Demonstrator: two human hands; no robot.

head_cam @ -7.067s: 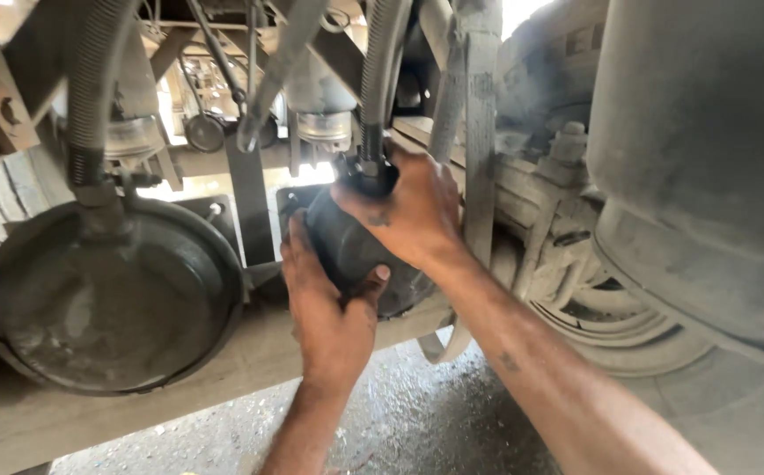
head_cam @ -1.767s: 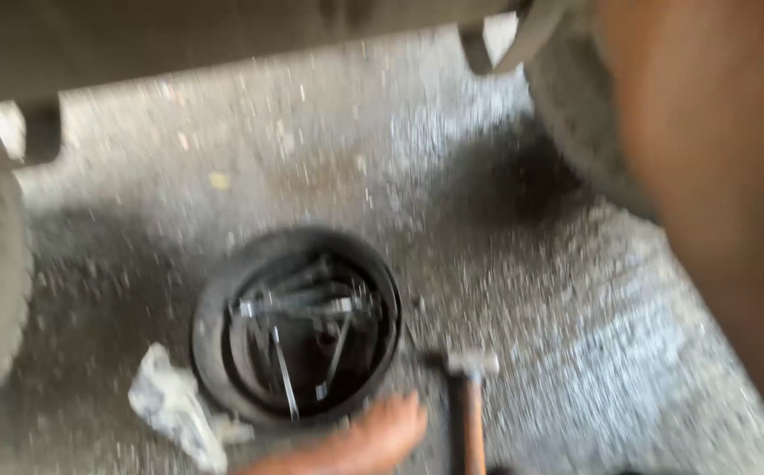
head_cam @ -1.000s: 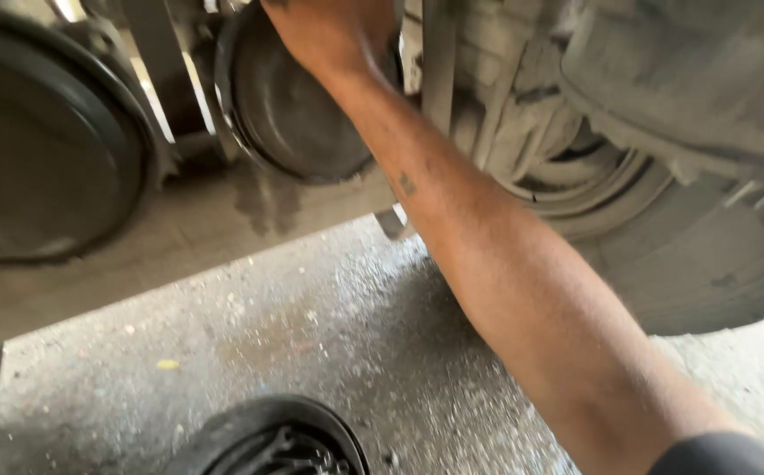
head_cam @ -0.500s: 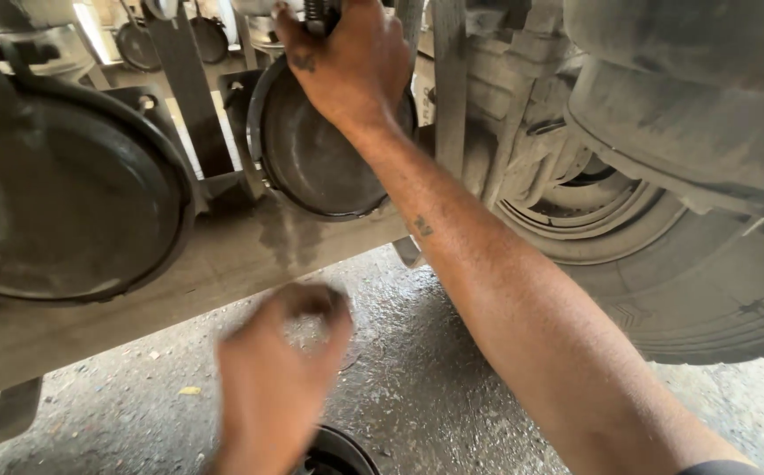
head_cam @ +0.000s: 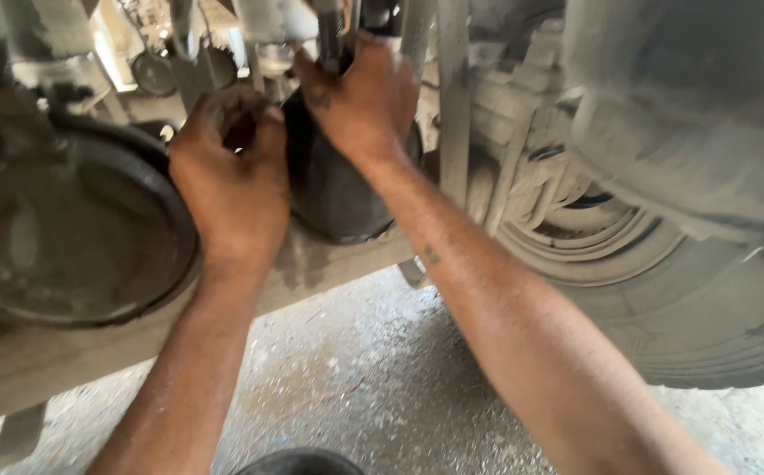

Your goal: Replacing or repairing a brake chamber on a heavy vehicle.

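A: Where is there room around your hands?

B: Below them, open grey concrete floor (head_cam: 373, 387). The large round dark metal drum (head_cam: 65, 229) crowds your left; the dusty black rubber tyre (head_cam: 708, 299) and upright grey metal bar (head_cam: 452, 105) block your right.

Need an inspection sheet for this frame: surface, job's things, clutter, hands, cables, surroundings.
Surface: gritty concrete floor, dusty.
Job's things: dark round canister under the vehicle, above a grimy frame beam.
Clutter: rim of a black round tub at the bottom edge.
Hands: left hand against the canister's left side; right hand gripping its top, by a fitting.
Cables: hoses hang above, partly blurred.
Surroundings: large round drum at left, tyre at right.
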